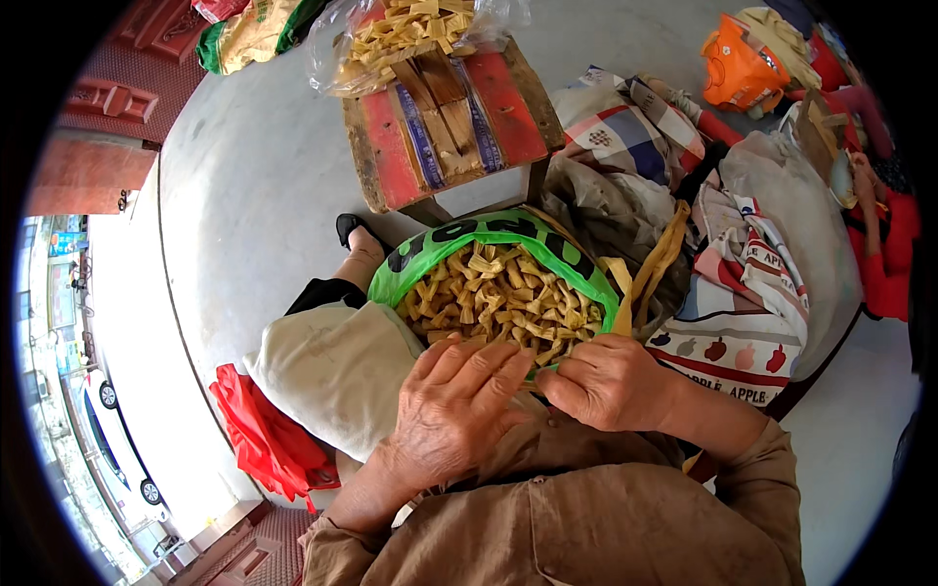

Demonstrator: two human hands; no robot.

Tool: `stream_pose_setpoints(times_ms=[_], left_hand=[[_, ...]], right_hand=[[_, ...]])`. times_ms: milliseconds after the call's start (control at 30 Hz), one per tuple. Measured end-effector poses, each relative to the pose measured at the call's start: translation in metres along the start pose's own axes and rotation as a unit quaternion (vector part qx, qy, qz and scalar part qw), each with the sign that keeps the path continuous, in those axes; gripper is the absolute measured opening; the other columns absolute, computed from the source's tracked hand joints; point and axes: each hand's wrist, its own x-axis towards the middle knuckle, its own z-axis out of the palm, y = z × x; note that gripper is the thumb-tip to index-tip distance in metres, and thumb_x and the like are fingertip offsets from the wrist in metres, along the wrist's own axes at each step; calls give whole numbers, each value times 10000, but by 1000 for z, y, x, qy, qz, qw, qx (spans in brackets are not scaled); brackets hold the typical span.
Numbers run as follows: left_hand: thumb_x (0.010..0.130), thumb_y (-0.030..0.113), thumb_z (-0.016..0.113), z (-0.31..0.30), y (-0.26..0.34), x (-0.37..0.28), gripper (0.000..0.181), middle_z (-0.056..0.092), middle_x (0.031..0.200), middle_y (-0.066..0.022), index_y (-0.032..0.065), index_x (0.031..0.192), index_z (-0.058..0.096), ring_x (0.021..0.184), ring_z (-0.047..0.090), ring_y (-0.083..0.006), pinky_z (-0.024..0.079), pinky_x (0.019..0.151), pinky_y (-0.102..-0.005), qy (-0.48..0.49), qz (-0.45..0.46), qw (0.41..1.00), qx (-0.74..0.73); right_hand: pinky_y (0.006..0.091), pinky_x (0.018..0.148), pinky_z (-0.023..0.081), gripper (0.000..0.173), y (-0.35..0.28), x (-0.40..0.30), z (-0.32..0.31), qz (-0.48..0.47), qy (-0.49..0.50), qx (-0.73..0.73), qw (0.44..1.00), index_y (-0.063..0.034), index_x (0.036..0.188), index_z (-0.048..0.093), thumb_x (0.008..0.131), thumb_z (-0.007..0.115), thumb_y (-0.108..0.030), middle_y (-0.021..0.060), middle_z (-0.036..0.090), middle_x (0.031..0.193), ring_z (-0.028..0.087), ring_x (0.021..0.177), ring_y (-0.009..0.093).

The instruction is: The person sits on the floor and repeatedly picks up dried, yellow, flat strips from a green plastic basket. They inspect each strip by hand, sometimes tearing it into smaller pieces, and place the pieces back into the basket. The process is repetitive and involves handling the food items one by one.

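Note:
A green plastic bag (597,282) stands open before me, filled with small yellow-brown knots (506,297) that look like knotted tofu skin. My right hand (612,384) is closed at the bag's near right rim. A pale yellow strip (621,289) rises from its fist. Beside it, my left hand (462,403) lies back up over the near rim, fingers stretched forward. Its palm is hidden, so whether it grips anything cannot be seen. Longer brownish strips (663,253) hang just right of the bag.
Beyond the bag stands a red-topped wooden stool (513,110), bearing a slotted wooden block (440,95) and a clear bag of cut yellow pieces (410,33). Printed cloth (733,329) lies at right. A red bag (267,432) is at left. Another person (887,249) sits far right.

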Motion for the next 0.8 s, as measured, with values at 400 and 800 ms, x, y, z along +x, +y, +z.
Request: stream_pose_setpoints(times_ms=[400,800], left_hand=[[759,137,780,6,-30,-9,228,647,838,-68,65,946,671,789,635,-260,542,742,-402,-73,-9,995,-60],[979,103,631,-33,-153,126,126,671,867,-134,-2,1026,681,792,654,-272,519,714,-361,182,-183,961,-100]], right_hand=[[345,529,507,122,31,-4,-9,81,-129,197,968,-80,855,584,856,694,-130,29,572,631,639,604,227],[383,527,511,158,179,145,3,70,99,-88,989,-41,990,580,879,681,7,131,614,712,651,633,299]])
